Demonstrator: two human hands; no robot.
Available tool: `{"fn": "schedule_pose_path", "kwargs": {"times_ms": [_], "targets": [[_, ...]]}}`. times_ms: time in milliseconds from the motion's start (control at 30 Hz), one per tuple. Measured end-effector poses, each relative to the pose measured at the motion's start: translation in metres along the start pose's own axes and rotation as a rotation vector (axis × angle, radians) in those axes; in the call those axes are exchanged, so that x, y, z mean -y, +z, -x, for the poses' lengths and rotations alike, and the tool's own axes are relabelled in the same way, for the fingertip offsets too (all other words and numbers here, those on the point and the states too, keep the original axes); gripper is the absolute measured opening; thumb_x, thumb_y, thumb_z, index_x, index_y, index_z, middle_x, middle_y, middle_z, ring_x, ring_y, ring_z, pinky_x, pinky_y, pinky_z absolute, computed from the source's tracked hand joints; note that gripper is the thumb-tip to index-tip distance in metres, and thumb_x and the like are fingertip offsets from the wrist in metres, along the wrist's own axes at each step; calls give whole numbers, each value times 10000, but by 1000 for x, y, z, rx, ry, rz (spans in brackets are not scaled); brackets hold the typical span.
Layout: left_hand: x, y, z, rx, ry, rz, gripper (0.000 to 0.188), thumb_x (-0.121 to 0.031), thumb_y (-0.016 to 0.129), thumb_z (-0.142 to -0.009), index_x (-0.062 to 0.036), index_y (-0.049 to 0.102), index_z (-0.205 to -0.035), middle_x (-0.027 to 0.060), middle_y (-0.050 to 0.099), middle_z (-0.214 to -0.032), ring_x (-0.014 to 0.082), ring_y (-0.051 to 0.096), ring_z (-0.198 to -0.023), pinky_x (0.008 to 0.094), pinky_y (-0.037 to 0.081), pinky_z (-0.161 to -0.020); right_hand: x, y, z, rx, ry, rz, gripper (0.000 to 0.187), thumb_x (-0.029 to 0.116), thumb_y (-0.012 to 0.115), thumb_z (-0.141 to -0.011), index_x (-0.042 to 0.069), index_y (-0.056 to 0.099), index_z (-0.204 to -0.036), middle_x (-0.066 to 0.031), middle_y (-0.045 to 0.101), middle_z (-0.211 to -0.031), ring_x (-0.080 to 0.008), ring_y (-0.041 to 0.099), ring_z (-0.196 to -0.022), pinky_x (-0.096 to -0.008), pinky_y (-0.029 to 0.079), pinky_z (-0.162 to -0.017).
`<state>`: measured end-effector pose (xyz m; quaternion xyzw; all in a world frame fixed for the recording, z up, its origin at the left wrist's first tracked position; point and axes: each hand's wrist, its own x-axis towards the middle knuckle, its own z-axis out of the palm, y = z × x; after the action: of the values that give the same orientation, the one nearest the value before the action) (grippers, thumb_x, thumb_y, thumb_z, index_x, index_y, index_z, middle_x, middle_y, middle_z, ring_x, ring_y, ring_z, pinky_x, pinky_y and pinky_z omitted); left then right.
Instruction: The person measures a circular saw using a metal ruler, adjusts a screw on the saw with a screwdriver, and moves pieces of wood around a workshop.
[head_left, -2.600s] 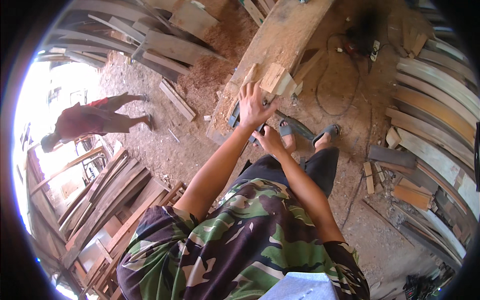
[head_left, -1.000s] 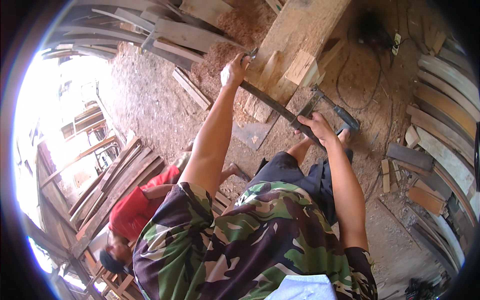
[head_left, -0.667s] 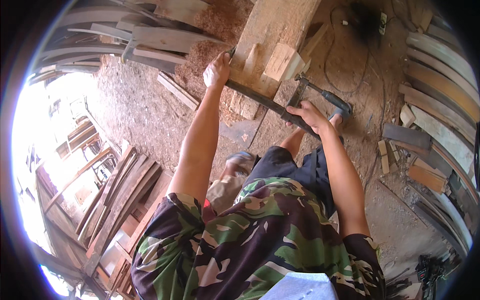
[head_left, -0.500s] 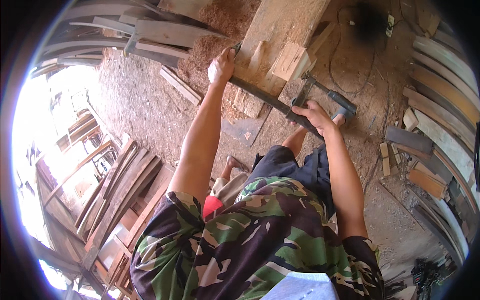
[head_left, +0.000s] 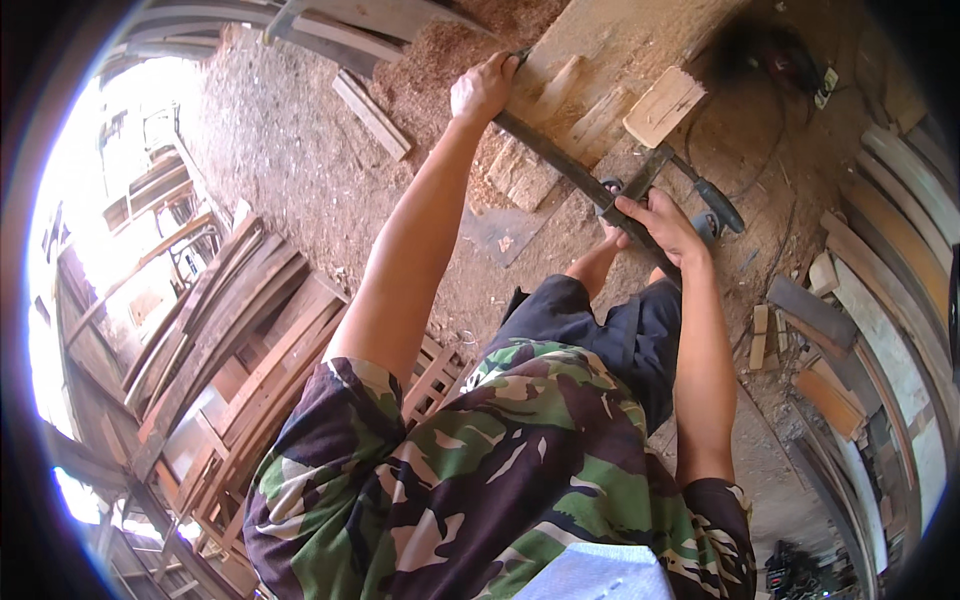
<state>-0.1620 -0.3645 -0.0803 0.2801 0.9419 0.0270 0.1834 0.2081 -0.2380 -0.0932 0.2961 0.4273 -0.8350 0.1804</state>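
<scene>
A long dark bar clamp [head_left: 560,163] lies slantwise in front of me, held in both hands. My left hand [head_left: 483,88] is closed around its far left end, beside the edge of a thick wooden plank [head_left: 625,35]. My right hand [head_left: 662,225] grips the bar near its other end, by the sliding arm, with the thumb along the top. The arm's screw and dark handle [head_left: 718,205] stick out to the right. Close to the screw end, a pale wood block [head_left: 663,107] sits at the plank's right side. Whether clamp and block touch, I cannot tell.
Reddish sawdust [head_left: 430,90] is heaped left of the plank. A loose wood strip [head_left: 371,113] lies on the dirt floor. Boards are stacked at left [head_left: 225,335] and right [head_left: 890,270]. A cable [head_left: 783,130] and a dark power tool [head_left: 790,60] lie at far right.
The view has shifted, and the clamp and both hands appear farther right. Both hands keep their hold on the bar. A person's foot and a red patch at lower left are out of sight.
</scene>
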Motion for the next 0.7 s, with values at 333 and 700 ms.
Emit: {"fn": "schedule_pose_path", "kwargs": {"times_ms": [333,700], "targets": [[-2,-2,-2,-3,-41,38,527,-636,469,-1114,-311,730,-1436,166,785,-1325,411,736,-1238,542,571,-1062,5,12,7,-20,58,90,354,339,817,-1051,29,660,-1122,-47,690,-731,-87,611,-570,-258,463,-532],[8,3,-9,57,-7,70,629,-709,433,-1096,-293,679,-1499,176,734,-1437,436,698,-1305,539,554,-1099,13,15,-2,-53,43,25,296,244,876,-978,16,728,-1094,-69,777,-857,-134,691,-645,-289,537,-556]]}}
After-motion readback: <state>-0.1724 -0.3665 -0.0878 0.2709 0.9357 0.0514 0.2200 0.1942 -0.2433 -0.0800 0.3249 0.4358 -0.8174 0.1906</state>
